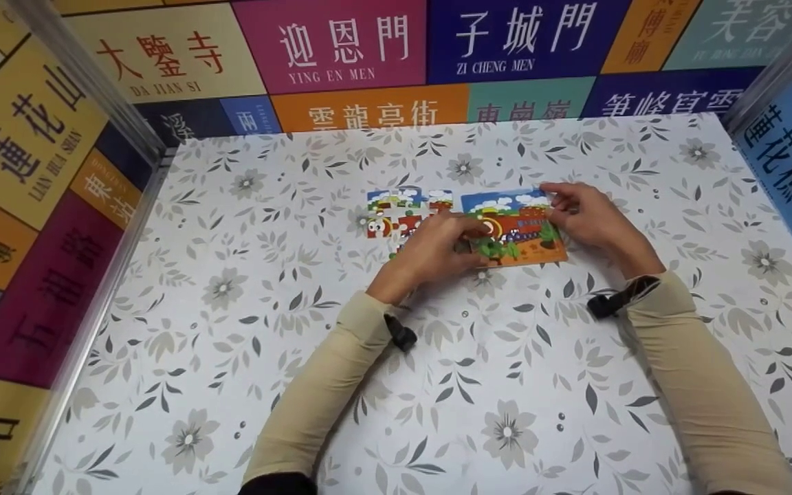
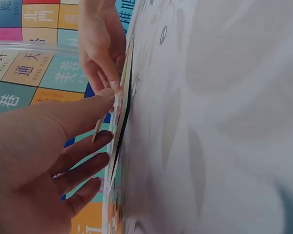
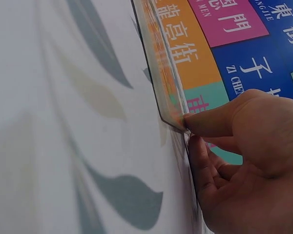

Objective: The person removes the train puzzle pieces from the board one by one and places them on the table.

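A jigsaw picture board point(image 1: 520, 240) with a red train, clouds and green plants lies on the table, right of the middle. My right hand point(image 1: 588, 214) pinches its right edge near the far corner; in the right wrist view, thumb and fingers meet at the board's corner point(image 3: 172, 121). Over the board's left side is my left hand point(image 1: 436, 251), thumb and fingers bent. The left wrist view shows a thin, tilted puzzle piece point(image 2: 98, 129) between them, its printed face hidden. Left of the board lie several jigsaw pieces point(image 1: 396, 199), partly covered by the left hand.
White table covering point(image 1: 231, 385) with grey flowers and leaves spreads around the board. Colourful panels with Chinese lettering point(image 1: 344, 45) stand along the back and both sides. A clear edge strip point(image 1: 86, 344) runs down the left side.
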The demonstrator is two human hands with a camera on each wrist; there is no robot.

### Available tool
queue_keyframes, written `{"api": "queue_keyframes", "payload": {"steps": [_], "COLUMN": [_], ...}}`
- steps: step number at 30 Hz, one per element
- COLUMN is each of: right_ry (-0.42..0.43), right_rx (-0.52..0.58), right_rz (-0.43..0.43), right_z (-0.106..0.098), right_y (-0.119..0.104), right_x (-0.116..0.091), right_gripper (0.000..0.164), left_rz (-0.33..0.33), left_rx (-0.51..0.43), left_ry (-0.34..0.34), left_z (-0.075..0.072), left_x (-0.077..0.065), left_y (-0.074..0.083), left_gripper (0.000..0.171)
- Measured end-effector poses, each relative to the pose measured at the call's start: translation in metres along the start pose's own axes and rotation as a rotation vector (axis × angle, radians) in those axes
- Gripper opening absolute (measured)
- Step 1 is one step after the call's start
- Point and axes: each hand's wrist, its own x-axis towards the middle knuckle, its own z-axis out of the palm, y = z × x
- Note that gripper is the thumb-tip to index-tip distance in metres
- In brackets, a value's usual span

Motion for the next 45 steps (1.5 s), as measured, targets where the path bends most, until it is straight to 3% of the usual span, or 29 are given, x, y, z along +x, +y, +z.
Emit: {"api": "queue_keyframes", "payload": {"steps": [11, 18, 24, 32, 40, 45], "right_ry": [0.006, 0.016, 0.015, 0.006, 0.003, 0.01], "right_rx": [-0.007, -0.002, -0.017, -0.001, -0.01, -0.01], "right_rz": [-0.026, -0.028, -0.029, -0.004, 0.009, 0.01], "right_z": [0.0, -0.001, -0.001, -0.001, -0.001, 0.001], "right_y": [0.0, -0.001, -0.002, -0.002, -0.002, -0.002], "right_x": [0.001, -0.001, 0.0, -0.001, -0.001, 0.0], "right_gripper": [0.057, 0.057, 0.056, 0.057, 0.057, 0.057], "left_rz": [-0.039, -0.07, -0.137, -0.249, -0.262, -0.245], "left_rx": [-0.102, -0.101, -0.06, -0.111, -0.116, -0.043], "left_ry": [0.131, 0.183, 0.168, 0.138, 0.053, 0.028], "left_z": [-0.03, -0.048, -0.058, -0.066, -0.071, -0.072], "left_x": [-0.026, -0.049, -0.07, -0.095, -0.109, -0.113], "left_y": [-0.019, -0.035, -0.05, -0.066, -0.074, -0.074], "left_gripper": [0.051, 0.051, 0.056, 0.061, 0.054, 0.041]}}
